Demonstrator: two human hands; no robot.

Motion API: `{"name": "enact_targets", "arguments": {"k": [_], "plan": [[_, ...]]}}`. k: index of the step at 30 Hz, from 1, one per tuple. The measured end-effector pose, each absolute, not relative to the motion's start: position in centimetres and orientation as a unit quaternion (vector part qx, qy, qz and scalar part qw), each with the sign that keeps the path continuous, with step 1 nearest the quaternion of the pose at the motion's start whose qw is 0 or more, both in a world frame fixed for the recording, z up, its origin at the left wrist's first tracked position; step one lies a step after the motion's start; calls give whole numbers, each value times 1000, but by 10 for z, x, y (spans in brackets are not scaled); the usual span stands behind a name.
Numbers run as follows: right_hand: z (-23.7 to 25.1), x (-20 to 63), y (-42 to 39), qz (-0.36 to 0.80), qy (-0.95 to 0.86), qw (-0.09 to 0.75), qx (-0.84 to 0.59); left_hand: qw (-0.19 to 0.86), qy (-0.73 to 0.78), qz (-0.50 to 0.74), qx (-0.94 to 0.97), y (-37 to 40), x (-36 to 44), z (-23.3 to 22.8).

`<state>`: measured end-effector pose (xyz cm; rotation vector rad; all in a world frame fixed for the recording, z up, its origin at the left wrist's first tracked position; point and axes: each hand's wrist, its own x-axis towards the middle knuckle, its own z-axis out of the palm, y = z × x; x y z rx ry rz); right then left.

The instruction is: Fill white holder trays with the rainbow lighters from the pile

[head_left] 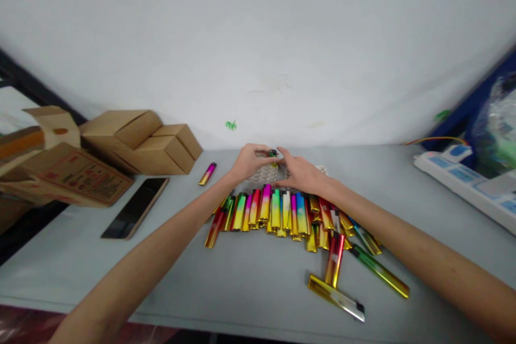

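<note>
The left hand (250, 161) pinched a black-topped lighter (273, 153) beside the half-open, seemingly empty right hand (302, 172), just far of the lighters (276, 209) lying lengthwise near to far.

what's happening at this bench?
A person's left hand appears to pinch a black-topped lighter; the right hand has its fingertips right beside it, contact unclear. Both hands partly hide a pale, perforated tray. A pile of shiny multicoloured lighters lies nearer the camera, with a few strays at its front right. A purple-and-gold lighter lies apart, toward the phone.
</note>
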<state>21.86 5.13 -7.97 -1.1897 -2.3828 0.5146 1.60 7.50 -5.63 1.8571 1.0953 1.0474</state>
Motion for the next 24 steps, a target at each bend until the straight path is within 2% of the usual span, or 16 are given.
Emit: {"name": "enact_targets", "arguments": {"k": [4, 7, 12, 14, 19, 24], "plan": [[-84, 219, 53, 189, -855, 216, -431, 313, 428, 359, 768, 80, 14, -54], [-84, 219, 53, 189, -861, 224, -417, 325, 422, 326, 781, 81, 13, -50], [-78, 219, 50, 197, -865, 217, -406, 367, 454, 402, 705, 51, -11, -39], [-75, 219, 49, 197, -866, 217, -405, 317, 503, 418, 687, 24, -33, -33], [-70, 220, 48, 203, -862, 199, -420, 127, 635, 292, 704, -48, -85, -29], [-69, 221, 46, 205, -861, 194, -424, 98, 670, 240, 696, -82, -103, -41]]}}
